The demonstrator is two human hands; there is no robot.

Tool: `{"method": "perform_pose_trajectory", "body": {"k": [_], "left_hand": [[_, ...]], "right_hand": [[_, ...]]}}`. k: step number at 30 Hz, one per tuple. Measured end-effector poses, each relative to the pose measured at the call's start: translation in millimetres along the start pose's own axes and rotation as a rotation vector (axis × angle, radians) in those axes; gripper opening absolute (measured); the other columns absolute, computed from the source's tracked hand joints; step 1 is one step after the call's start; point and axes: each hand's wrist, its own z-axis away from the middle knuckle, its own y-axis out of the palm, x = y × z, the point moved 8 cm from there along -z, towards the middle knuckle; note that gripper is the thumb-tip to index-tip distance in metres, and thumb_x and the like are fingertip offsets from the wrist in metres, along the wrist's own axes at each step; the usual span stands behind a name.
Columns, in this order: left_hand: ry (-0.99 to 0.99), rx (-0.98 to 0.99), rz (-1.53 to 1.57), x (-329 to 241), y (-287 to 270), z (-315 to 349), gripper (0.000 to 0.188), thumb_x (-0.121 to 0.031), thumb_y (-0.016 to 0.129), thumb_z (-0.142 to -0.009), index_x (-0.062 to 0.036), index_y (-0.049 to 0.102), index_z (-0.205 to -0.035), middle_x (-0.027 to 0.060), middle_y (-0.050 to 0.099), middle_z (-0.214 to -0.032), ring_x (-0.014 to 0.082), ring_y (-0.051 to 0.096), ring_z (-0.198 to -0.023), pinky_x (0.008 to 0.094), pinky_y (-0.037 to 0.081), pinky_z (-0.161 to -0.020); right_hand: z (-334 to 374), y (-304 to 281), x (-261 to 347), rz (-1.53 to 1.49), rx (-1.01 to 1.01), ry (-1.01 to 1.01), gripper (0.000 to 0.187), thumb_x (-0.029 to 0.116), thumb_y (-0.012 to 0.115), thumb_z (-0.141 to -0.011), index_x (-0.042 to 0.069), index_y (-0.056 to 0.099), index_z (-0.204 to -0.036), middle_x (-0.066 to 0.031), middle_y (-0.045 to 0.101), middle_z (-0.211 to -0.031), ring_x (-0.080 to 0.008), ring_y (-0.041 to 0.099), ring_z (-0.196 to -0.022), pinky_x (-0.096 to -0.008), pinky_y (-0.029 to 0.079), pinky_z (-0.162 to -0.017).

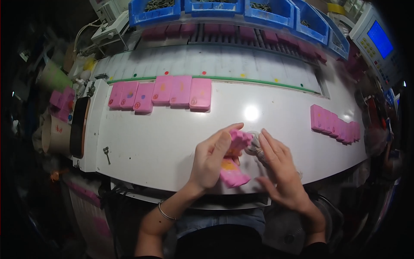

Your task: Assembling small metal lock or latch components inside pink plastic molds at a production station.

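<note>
My left hand (pixel 210 157) is closed around a pink block that gapes into two parts. The upper pink part (pixel 240 139) has a bumpy edge, and the lower pink part (pixel 234 173) carries an orange-yellow patch. Against the fingers of my right hand (pixel 282 170) lies a pale grey, rounded bundle (pixel 255 146), too blurred to name. The right fingers are stretched out, with the thumb apart from them. Several pink blocks (pixel 200 94) stand in a row beyond my left hand. Another slanting row of pink blocks (pixel 334 123) sits to the right.
Blue bins (pixel 207 7) of small metal parts line the back, above a roller track. A green-edged pale panel (pixel 207 62) crosses the white table (pixel 151 142). On the left are a phone (pixel 80 127), a small metal key-like piece (pixel 107 155) and a cardboard tube (pixel 56 136); a control screen (pixel 381 39) stands far right.
</note>
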Motion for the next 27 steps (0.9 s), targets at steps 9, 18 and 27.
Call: {"method": "perform_pose_trajectory", "body": {"k": [9, 18, 27], "left_hand": [[0.075, 0.234, -0.072, -13.2, 17.1, 9.3, 0.06, -0.041, 0.05, -0.09, -0.0021, 0.037, -0.134, 0.0029, 0.06, -0.083, 0.0057, 0.054, -0.066, 0.0211, 0.047, -0.064], [-0.012, 0.156, -0.102, -27.2, -18.0, -0.9, 0.063, -0.047, 0.048, -0.087, -0.0042, 0.039, -0.133, 0.006, 0.059, -0.086, 0.0096, 0.058, -0.067, 0.0233, 0.051, -0.06], [0.127, -0.7, -0.366, -131.2, -248.6, -83.4, 0.019, -0.019, 0.052, -0.082, -0.0002, 0.055, -0.085, 0.0049, 0.056, -0.074, 0.0144, 0.06, -0.07, 0.0242, 0.044, -0.054]], "right_hand": [[-24.0, 2.2, -1.8, -0.756, -0.268, 0.053, 0.038, 0.002, 0.067, -0.071, -0.002, 0.056, -0.107, -0.0112, 0.057, -0.088, -0.0193, 0.056, -0.08, -0.0277, 0.045, -0.074], [-50.8, 25.4, 0.0, -0.926, -0.305, 0.168, 0.034, 0.0, 0.067, -0.074, -0.002, 0.057, -0.106, -0.01, 0.06, -0.09, -0.0165, 0.058, -0.083, -0.0258, 0.045, -0.073], [-98.5, 41.4, 27.8, -0.52, -0.196, -0.022, 0.049, 0.004, 0.067, -0.073, 0.003, 0.05, -0.119, -0.0152, 0.05, -0.117, -0.0278, 0.054, -0.103, -0.0333, 0.046, -0.083]]}}
